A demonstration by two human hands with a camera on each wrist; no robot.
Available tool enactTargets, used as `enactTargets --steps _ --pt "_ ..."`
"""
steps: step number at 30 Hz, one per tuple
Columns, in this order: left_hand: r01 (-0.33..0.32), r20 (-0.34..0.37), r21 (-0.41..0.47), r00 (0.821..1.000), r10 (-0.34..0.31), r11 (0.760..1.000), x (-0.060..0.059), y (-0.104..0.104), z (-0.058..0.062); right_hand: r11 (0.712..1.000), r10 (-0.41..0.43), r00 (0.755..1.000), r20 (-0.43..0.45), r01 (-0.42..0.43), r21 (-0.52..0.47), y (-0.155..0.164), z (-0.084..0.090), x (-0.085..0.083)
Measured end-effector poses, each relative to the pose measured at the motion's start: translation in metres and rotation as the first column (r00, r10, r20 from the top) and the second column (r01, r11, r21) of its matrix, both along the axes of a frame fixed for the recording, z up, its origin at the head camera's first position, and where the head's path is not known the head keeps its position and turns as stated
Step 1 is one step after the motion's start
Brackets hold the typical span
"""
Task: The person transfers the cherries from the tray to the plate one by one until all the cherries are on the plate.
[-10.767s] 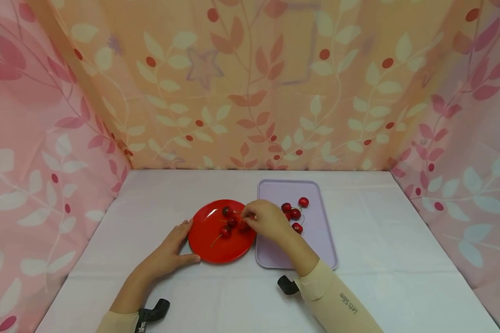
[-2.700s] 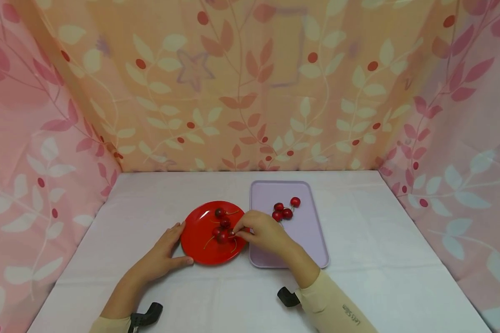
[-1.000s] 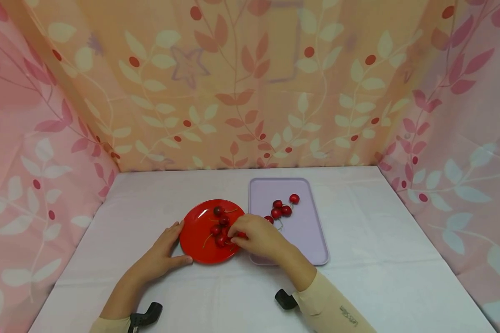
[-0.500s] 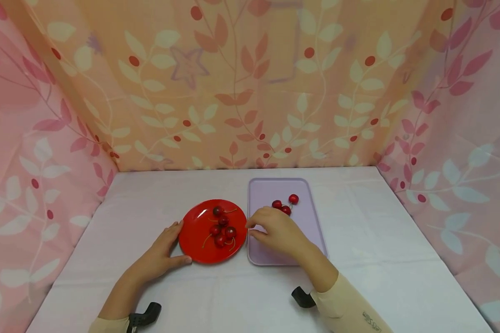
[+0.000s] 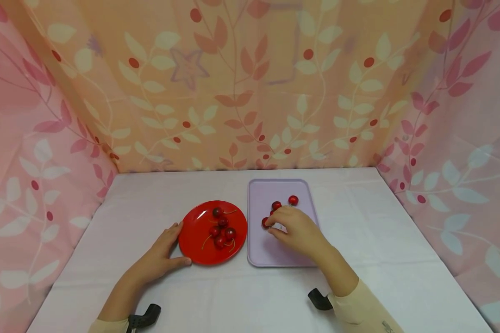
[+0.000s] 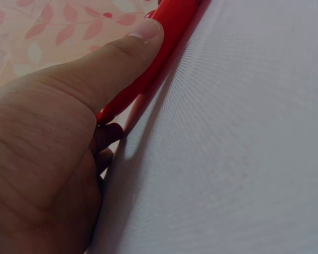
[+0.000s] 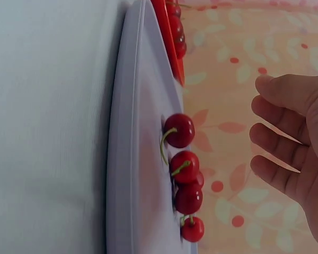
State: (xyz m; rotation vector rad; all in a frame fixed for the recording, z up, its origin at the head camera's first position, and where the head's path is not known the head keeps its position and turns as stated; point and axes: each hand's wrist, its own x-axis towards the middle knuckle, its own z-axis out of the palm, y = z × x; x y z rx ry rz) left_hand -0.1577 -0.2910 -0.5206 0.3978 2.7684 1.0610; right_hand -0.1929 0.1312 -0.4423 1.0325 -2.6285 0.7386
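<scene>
A white-covered table [image 5: 358, 259] sits inside patterned curtains [image 5: 250, 83]. On it a lilac tray [image 5: 304, 240] lies just right of a red plate [image 5: 196, 245], their edges nearly touching. The left hand [image 5: 160, 256] lies flat beside the plate, fingers straight, thumb [image 6: 122, 58] pressed along its rim. The right hand [image 5: 297, 229] hovers over the tray with fingers loosely spread, holding nothing in the wrist view. Just beneath it, four loose cherries [image 7: 185, 169] lie in a row on the tray. Five more cherries on the plate [image 5: 221, 226] sit clustered near its middle.
</scene>
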Motion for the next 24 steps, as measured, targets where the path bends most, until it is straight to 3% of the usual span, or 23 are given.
enactTargets --steps 17,24 --pt "-0.010 0.004 0.001 1.000 0.010 1.000 0.002 0.001 0.000 0.993 -0.107 0.992 0.061 0.110 -0.040 0.032 -0.018 -0.017" --pt "-0.014 0.005 0.002 1.000 0.014 1.000 0.003 0.002 0.002 0.989 -0.140 0.980 0.141 0.146 -0.033 0.036 -0.029 -0.021"
